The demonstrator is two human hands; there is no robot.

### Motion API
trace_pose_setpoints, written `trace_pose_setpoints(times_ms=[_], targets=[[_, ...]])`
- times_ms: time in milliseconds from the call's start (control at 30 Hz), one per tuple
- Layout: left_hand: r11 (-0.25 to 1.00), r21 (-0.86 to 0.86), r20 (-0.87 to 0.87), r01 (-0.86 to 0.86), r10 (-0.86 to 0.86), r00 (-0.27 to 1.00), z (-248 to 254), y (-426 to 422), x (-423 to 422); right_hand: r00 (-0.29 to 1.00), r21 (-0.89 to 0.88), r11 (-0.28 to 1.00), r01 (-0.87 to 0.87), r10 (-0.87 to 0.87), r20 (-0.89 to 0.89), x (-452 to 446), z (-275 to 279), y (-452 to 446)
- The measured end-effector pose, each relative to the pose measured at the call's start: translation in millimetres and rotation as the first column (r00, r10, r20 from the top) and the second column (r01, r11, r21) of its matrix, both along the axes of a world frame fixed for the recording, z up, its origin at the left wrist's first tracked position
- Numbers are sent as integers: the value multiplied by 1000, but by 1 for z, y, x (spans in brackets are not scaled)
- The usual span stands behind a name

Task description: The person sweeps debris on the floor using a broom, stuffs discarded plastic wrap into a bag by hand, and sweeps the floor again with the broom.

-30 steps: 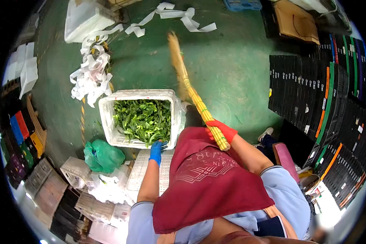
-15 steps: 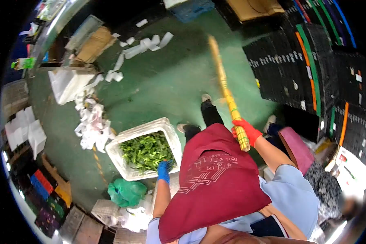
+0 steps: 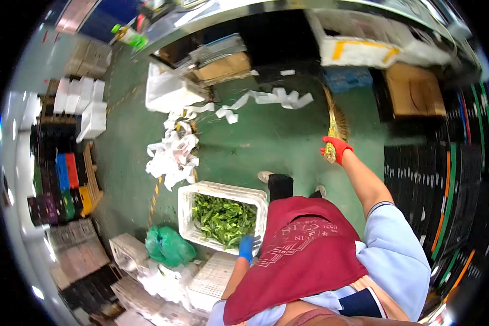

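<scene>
My right hand (image 3: 338, 150), in a red glove, is closed round the yellow, banded handle of a broom (image 3: 332, 122) stretched out ahead of me over the floor. Its far end looks thin and blurred. My left hand (image 3: 246, 248), gloved in blue, grips the near right corner of a white plastic crate (image 3: 186, 214). Leafy greens (image 3: 223, 217) fill much of that crate. The fingertips of my left hand are partly hidden at the rim.
White paper strips (image 3: 171, 152) lie heaped on the green floor, with a foam box (image 3: 168, 92) beyond. A green plastic bag (image 3: 169, 247) rests left of me among white crates. Black crates (image 3: 418, 185) are stacked on the right. A workbench (image 3: 212, 22) runs across the back.
My view has swung so the workbench shows ahead. The broom now points away from me, with my right arm reaching farther out. My left hand stays at the crate's corner.
</scene>
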State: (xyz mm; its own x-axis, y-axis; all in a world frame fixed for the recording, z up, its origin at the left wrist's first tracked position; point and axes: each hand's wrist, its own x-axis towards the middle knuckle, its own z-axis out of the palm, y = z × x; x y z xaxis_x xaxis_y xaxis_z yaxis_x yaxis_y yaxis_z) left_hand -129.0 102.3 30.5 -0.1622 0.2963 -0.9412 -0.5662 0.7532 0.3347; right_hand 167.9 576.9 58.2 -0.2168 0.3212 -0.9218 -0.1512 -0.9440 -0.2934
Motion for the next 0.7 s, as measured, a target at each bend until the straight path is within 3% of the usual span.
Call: trace_pose_setpoints(times_ms=[67,100,167,200,233,267,333,400,433,533,600,700], targets=[[992,-68,18,-106,107,994,-7,-2,-8,997,12,1000,-2,2,-76,-53,-13,33],[987,-63,18,-148,149,989,-10,-2,-15,995,-65,998,-2,-4,-95,-79,-28,50],[983,58,-211,172,-156,965,-11,9,-38,998,-96,994,-60,64,30,-131,-12,57],[998,-48,-71,-41,37,997,-23,12,-46,989,-122,988,-92,105,106,-148,-5,51],[948,-187,11,-258,265,964,-33,16,-55,946,-99,949,-300,309,101,-151,-12,47],[934,-69,56,-351,355,933,-40,13,-64,866,-75,871,-486,492,91,-145,-19,42],[931,-47,3,-361,361,932,-22,39,-88,686,-12,694,-720,715,132,-137,11,40],[916,15,-11,-401,401,916,-43,41,-107,636,-12,641,-767,763,118,-130,72,48],[953,-29,-41,-302,300,953,-54,43,-120,670,-32,677,-735,734,111,-130,94,45],[905,-48,-96,-422,416,904,-27,86,-135,727,-102,755,-648,652,215,-134,103,22],[923,-86,-62,-375,371,927,-37,100,-135,800,-64,846,-530,523,295,-155,74,11],[964,-105,6,-244,246,969,-32,122,-129,932,73,966,-247,216,290,-206,-16,13]])
